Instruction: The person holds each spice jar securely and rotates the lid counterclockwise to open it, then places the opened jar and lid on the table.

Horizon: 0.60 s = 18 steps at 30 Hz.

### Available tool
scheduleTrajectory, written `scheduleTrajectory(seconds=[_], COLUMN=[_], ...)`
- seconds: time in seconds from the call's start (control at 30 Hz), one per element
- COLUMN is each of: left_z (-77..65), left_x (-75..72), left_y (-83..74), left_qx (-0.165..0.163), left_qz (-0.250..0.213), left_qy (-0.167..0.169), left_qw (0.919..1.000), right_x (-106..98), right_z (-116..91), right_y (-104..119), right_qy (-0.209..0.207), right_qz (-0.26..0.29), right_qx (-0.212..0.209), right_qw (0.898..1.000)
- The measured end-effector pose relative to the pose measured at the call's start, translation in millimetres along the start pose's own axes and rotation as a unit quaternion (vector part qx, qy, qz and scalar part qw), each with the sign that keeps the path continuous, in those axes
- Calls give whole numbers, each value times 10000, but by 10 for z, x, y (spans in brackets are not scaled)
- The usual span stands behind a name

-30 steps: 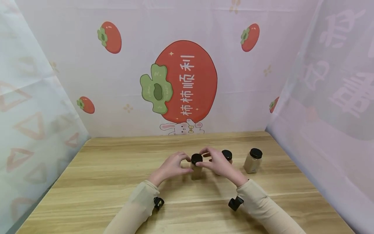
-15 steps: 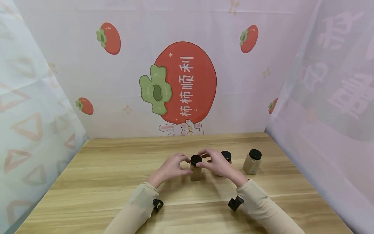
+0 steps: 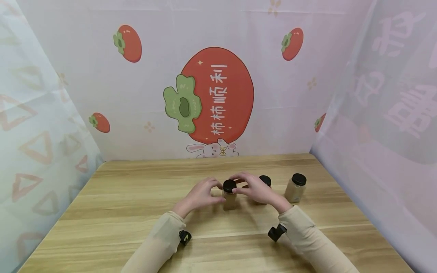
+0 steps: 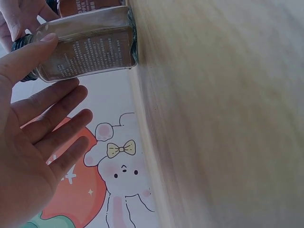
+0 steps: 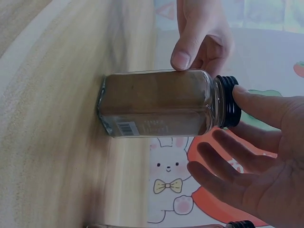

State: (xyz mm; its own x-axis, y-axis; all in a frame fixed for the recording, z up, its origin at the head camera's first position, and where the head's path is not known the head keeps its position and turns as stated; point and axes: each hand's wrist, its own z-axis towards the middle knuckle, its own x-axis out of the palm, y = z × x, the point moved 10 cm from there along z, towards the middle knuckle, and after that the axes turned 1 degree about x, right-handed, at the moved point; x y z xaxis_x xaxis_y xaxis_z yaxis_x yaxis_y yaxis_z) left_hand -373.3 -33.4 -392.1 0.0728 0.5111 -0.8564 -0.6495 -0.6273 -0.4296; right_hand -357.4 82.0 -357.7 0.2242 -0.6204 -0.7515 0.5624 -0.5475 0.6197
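A square glass spice jar [image 3: 230, 201] with brown powder stands upright on the wooden table. Its black lid [image 5: 230, 101] is on. My left hand [image 3: 199, 193] holds the jar's body from the left, thumb on the near side. Its other fingers are spread out in the left wrist view. From the right, my right hand [image 3: 257, 188] pinches the lid between thumb and index finger, the remaining fingers apart from the jar. A second black-lidded jar [image 3: 265, 180] is partly hidden behind the right hand; its reddish-brown contents [image 4: 80, 5] show in the left wrist view.
Further right stands a third jar [image 3: 295, 188] with pale brown contents and a black lid. The wooden table [image 3: 136, 197] meets a printed cloth backdrop [image 3: 283, 98] at the back. Cloth walls rise on both sides.
My right thumb has shifted slightly right along the lid's near edge, and the index fingertip slightly left at its far edge. The right wrist moved a little right. Left hand and jar stay put.
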Motion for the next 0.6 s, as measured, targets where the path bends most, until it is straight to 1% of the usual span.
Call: scheduleTrajectory(seconds=[0.27, 0.47, 0.6], left_z=[2, 2, 7], left_x=[6, 14, 24], left_y=[10, 9, 27], left_qx=[-12, -5, -36], left_qz=[99, 79, 72], left_qy=[-12, -5, 1], left_qw=[9999, 10000, 10000], right_x=[19, 20, 12], right_z=[13, 3, 1], right_y=[-27, -13, -8], right_qy=[177, 285, 276], right_qz=[-27, -14, -11], right_qx=[-208, -263, -278], right_qw=[9996, 9992, 9992])
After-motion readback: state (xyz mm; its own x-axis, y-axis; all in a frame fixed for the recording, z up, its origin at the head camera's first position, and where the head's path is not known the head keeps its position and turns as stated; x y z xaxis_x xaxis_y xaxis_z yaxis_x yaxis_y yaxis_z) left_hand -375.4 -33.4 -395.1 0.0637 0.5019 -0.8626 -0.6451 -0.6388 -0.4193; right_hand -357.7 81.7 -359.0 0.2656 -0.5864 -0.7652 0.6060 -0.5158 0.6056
